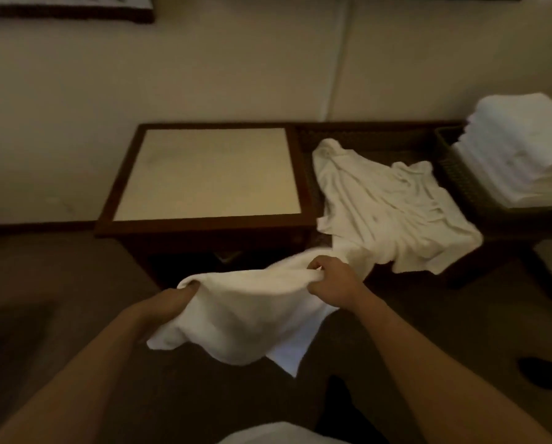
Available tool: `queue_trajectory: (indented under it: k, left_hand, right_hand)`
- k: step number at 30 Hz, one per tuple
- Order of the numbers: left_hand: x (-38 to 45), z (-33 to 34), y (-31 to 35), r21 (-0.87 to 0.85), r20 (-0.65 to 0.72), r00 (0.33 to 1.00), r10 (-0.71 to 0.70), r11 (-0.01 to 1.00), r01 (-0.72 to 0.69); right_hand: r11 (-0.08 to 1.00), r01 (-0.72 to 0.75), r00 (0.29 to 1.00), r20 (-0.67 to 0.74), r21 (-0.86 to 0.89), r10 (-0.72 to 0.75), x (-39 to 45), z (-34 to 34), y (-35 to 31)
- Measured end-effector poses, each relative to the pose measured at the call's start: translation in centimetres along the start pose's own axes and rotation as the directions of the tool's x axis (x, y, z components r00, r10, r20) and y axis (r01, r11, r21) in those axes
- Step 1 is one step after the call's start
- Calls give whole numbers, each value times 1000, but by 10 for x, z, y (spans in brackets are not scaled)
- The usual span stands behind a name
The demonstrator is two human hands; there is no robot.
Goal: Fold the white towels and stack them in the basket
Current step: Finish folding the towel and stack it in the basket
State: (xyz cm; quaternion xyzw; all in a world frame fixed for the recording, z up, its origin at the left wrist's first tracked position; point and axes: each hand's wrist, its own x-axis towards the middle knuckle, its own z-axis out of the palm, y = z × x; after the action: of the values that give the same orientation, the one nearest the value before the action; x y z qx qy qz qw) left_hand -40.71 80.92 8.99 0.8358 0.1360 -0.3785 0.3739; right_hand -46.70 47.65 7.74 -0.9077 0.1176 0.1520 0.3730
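Observation:
A white towel point(245, 318) hangs in the air in front of me, below the table's front edge. My left hand point(178, 299) grips its left top corner and my right hand point(330, 283) grips its top edge further right. Loose white towels point(393, 206) lie crumpled in a dark wicker basket point(364, 136) to the right of the table, spilling over its front. At the far right a second dark basket point(454, 168) holds a tall stack of folded white towels point(521, 149).
A dark wooden table with a pale inset top point(210, 174) stands against the cream wall. The floor is dark carpet. A dark shoe point(547, 370) shows at the right edge. White cloth point(277, 435) shows at the bottom edge.

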Motion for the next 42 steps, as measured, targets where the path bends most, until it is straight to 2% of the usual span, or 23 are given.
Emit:
queue_trajectory:
  k: [2, 4, 6, 8, 10, 12, 16, 18, 21, 22, 23, 24, 25, 26, 28, 30, 32, 33, 36, 38, 39, 42]
  left_hand:
    - [-19, -26, -21, -3, -18, 1000, 14, 1000, -14]
    - [-33, -33, -19, -79, 33, 993, 115, 991, -112]
    - [-56, -31, -3, -51, 53, 959, 278, 960, -276]
    - [-69, -28, 8, 10, 56, 891, 451, 892, -452]
    - [-73, -33, 7, -30, 51, 838, 543, 840, -542]
    - [-72, -44, -2, -89, 98, 820, 564, 826, -557]
    - [-53, -42, -38, 126, 215, 825, 523, 822, -555]
    - [-41, -35, -55, 154, 164, 817, 553, 804, -575]
    - [-24, -27, -65, 225, 3, 732, 682, 712, -665]
    - [-23, -29, -63, 226, -101, 709, 698, 710, -667]
    - [-26, -34, -59, 177, -202, 711, 674, 739, -650]
    - [-27, -39, -54, 103, -289, 725, 626, 773, -626]
    - [-31, -43, -50, 66, -342, 736, 584, 796, -601]
    - [-33, -46, -46, 67, -349, 736, 579, 799, -597]
    - [-49, -42, -31, 164, -175, 718, 673, 739, -653]
    - [-64, -26, -13, 175, 22, 656, 755, 643, -746]
    - [-71, -17, 4, 165, 37, 591, 806, 578, -799]
    - [-72, -19, 12, 173, -3, 565, 825, 557, -812]
    - [-67, -34, 18, 72, -99, 614, 783, 621, -780]
    - [-65, -36, 8, -116, 1, 671, 741, 667, -736]
    - [-65, -31, 2, -149, 67, 693, 718, 694, -705]
    - [-49, -10, -23, -45, 146, 785, 602, 797, -603]
  right_hand:
    - [994, 69, 995, 72, 80, -75, -1, 28, -46]
    - [973, 154, 965, 185, 173, -186, -8, 50, -89]
    - [939, 238, 884, 345, 249, -315, -15, 69, -128]
    - [918, 315, 807, 441, 241, -393, -21, 81, -154]
    - [914, 346, 825, 396, 211, -404, -23, 81, -168]
    - [913, 344, 867, 299, 219, -399, -25, 71, -169]
    - [863, 389, 864, 199, 324, -463, -38, 40, -170]
    - [831, 379, 862, 172, 406, -477, -44, 24, -171]
    - [823, 313, 890, 156, 474, -428, -45, 8, -161]
    - [866, 280, 919, 144, 415, -366, -42, 5, -151]
    - [936, 231, 953, 133, 267, -274, -37, 2, -140]
    - [988, 156, 981, 115, 18, -157, -32, -1, -129]
    - [975, 72, 994, 99, -210, -52, -32, -3, -119]
    - [942, 45, 994, 105, -331, -11, -35, -2, -114]
    - [947, 156, 978, 181, -281, -107, -43, 8, -122]
    - [924, 323, 917, 310, -203, -252, -51, 29, -147]
    - [898, 413, 873, 346, -152, -343, -48, 48, -166]
    - [905, 405, 885, 303, -130, -352, -46, 48, -172]
    - [931, 363, 926, 126, -45, -355, -41, 31, -179]
    - [912, 411, 910, 64, -3, -410, -47, 19, -183]
    - [902, 427, 902, 35, 60, -430, -50, 14, -184]
    - [864, 403, 915, -116, 303, -386, -56, 4, -182]
